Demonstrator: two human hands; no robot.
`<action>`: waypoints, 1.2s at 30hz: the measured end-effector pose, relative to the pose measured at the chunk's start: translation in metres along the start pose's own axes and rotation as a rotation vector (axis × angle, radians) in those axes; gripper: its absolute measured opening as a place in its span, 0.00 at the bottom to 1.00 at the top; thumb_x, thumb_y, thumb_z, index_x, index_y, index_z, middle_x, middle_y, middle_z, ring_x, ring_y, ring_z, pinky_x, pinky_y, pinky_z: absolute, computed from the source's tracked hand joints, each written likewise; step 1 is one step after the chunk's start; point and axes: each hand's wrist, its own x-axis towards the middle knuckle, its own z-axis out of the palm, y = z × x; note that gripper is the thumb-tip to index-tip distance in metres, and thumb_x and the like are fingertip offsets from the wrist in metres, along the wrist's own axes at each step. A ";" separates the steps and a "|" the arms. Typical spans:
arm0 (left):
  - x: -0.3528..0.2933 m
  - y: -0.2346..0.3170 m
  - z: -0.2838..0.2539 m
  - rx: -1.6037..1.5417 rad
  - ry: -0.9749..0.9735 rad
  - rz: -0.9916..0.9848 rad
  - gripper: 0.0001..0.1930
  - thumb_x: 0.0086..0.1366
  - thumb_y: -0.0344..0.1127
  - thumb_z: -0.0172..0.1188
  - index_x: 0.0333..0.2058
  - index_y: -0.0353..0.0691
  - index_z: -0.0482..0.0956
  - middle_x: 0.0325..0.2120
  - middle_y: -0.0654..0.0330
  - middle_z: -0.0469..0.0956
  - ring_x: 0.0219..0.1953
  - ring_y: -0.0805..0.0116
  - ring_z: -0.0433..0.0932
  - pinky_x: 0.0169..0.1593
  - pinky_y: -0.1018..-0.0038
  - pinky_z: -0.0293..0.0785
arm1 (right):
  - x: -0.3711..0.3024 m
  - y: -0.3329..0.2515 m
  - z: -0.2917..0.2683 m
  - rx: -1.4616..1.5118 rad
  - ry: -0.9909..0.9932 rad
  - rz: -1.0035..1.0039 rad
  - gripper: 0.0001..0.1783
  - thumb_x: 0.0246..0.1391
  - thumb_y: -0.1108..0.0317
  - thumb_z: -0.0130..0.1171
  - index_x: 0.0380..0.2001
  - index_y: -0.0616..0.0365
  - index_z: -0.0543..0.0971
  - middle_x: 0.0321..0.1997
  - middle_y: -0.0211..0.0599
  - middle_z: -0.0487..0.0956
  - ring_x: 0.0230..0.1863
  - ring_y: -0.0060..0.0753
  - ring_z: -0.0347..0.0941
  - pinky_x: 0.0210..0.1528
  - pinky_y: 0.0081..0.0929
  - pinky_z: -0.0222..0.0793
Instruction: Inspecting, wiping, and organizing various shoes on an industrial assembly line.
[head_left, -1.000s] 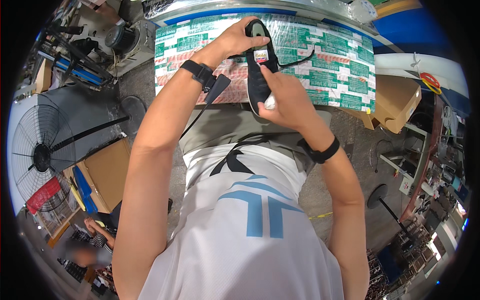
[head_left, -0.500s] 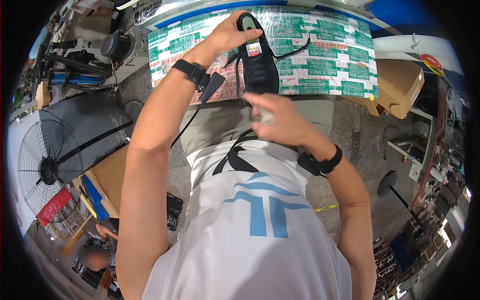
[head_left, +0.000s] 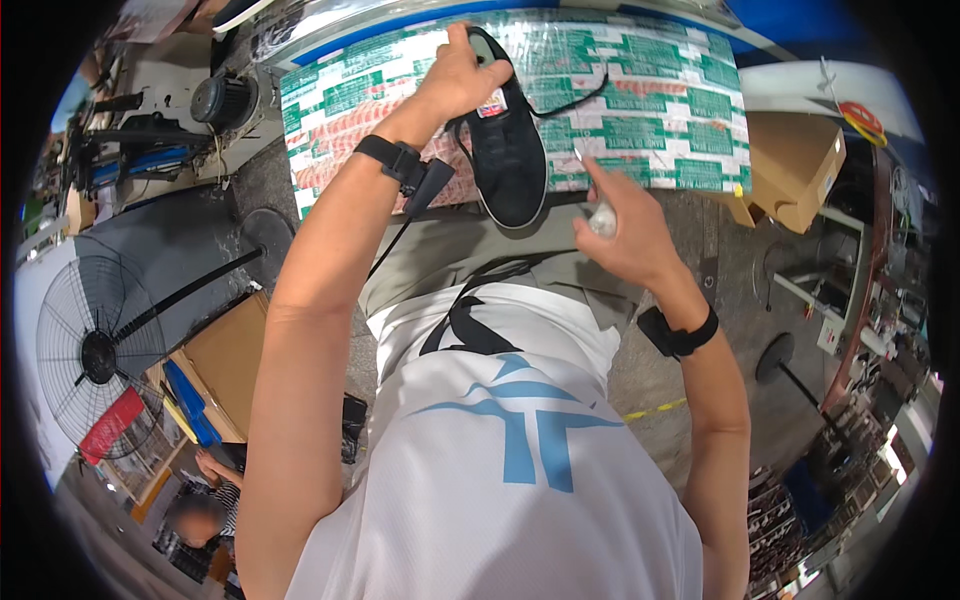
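My left hand (head_left: 458,82) grips a black sneaker (head_left: 508,168) by its heel opening, thumb over the collar. The sneaker lies sole down with its toe toward me, reaching past the near edge of the taped surface. A loose black lace (head_left: 575,106) spreads out to the right of it. My right hand (head_left: 638,232) is apart from the sneaker, to the right of the toe. Its fingers curl around a small whitish object (head_left: 602,219), mostly hidden in the palm. A thin pale tip shows just beyond the index finger; the object's kind is unclear.
The work surface (head_left: 680,130) is covered with green and white printed tape. An open cardboard box (head_left: 795,165) stands at the right. On the left are a floor fan (head_left: 98,355) and a machine with a motor (head_left: 222,100). Another person (head_left: 200,515) is at the lower left.
My right hand has moved right, away from the sneaker's toe. The sneaker has come a little toward me with my left hand still on its heel, so its toe now shows fully.
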 end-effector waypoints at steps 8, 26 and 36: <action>-0.002 0.003 -0.002 0.004 -0.064 -0.019 0.52 0.64 0.54 0.70 0.71 0.23 0.53 0.53 0.27 0.81 0.55 0.34 0.85 0.59 0.55 0.81 | 0.055 -0.023 0.042 0.202 0.107 -0.096 0.45 0.50 0.59 0.75 0.72 0.63 0.75 0.44 0.43 0.82 0.46 0.48 0.81 0.51 0.40 0.78; 0.004 -0.010 0.002 0.012 -0.001 0.058 0.49 0.66 0.52 0.71 0.71 0.25 0.56 0.51 0.39 0.78 0.52 0.52 0.81 0.55 0.62 0.79 | -0.018 -0.032 -0.005 0.080 -0.084 -0.060 0.50 0.48 0.61 0.75 0.74 0.63 0.71 0.45 0.47 0.80 0.47 0.54 0.79 0.51 0.47 0.76; -0.003 -0.001 -0.002 -0.002 -0.014 0.051 0.49 0.66 0.51 0.70 0.73 0.27 0.55 0.57 0.35 0.78 0.59 0.47 0.81 0.61 0.60 0.79 | 0.046 -0.011 0.051 -0.012 0.053 -0.416 0.49 0.46 0.59 0.78 0.72 0.62 0.72 0.42 0.44 0.78 0.41 0.50 0.76 0.45 0.46 0.73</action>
